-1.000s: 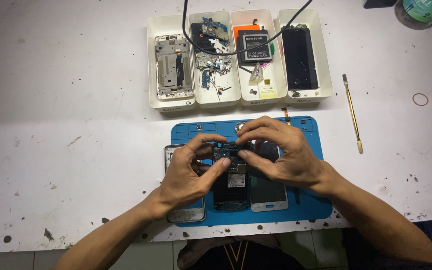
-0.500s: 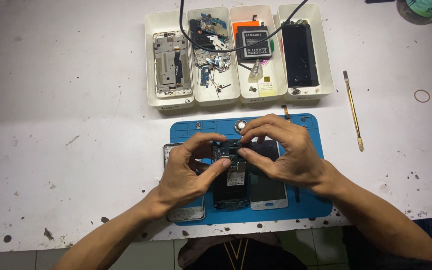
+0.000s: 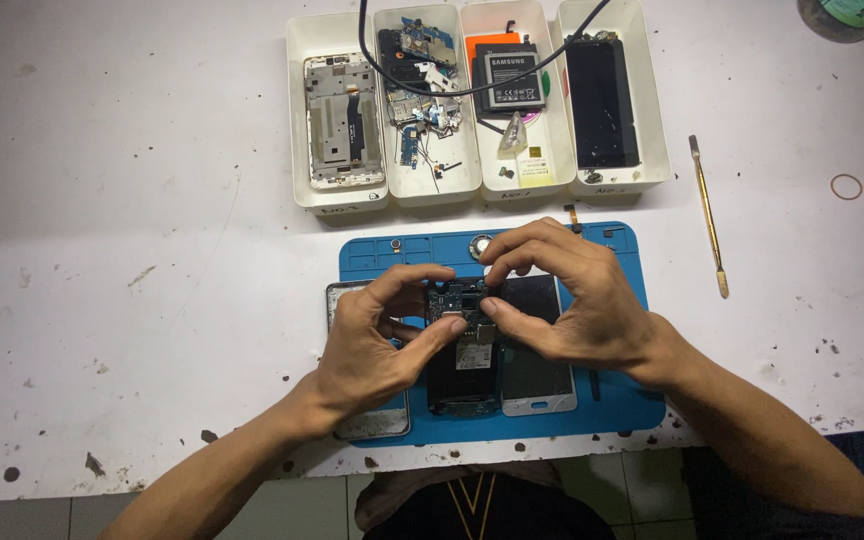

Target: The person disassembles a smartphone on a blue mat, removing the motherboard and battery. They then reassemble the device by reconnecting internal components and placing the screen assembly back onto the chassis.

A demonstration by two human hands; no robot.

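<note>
My left hand (image 3: pixel 372 345) and my right hand (image 3: pixel 572 300) meet over a blue work mat (image 3: pixel 392 252). Both pinch a small dark circuit board (image 3: pixel 454 300) with their thumbs and forefingers, holding it just above an opened phone body (image 3: pixel 462 380). A second phone piece with a white lower edge (image 3: pixel 540 385) lies to the right, partly under my right hand. A grey metal phone part (image 3: pixel 372 422) lies to the left under my left hand.
Four white trays stand behind the mat: a metal frame tray (image 3: pixel 337 115), a tray of small parts (image 3: pixel 422 95), a battery tray (image 3: pixel 512 85), a black screen tray (image 3: pixel 607 95). A black cable crosses them. A thin metal pry tool (image 3: pixel 709 215) and a rubber band (image 3: pixel 846 186) lie right.
Both hands stay on the circuit board with only slight finger shifts. The view has tilted a little, so the trays sit higher in the frame.
</note>
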